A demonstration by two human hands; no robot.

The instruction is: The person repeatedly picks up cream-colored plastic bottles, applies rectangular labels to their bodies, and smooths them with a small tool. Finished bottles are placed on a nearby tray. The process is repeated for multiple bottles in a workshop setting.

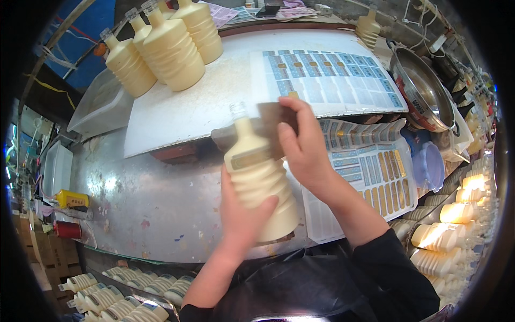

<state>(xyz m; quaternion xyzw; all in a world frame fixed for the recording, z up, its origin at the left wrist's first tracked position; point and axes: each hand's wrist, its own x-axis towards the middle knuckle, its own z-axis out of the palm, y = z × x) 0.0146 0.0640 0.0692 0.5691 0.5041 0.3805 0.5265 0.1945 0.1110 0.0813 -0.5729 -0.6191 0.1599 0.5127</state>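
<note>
My left hand [244,217] is closed around the lower body of a cream ribbed bottle [263,185], which leans with its clear neck up and to the left. A narrow greyish label [251,159] lies on the bottle's shoulder. In my right hand [304,147] is a dark brown flat piece [278,119], pinched between thumb and fingers and smeared by motion; I cannot tell its material. It is just beyond the bottle's shoulder. Another brownish flat shape [225,138] shows behind the bottle's neck. Beside my right forearm lies a sheet of gold and blue labels [375,180].
Several cream bottles [177,53] stand on the white board [225,70] at the far left. A blue label sheet [327,80] lies on that board. Right of it are a large metal pan [424,88] and a purple tub [429,166]. Racks of bottles [437,236] flank me low on both sides.
</note>
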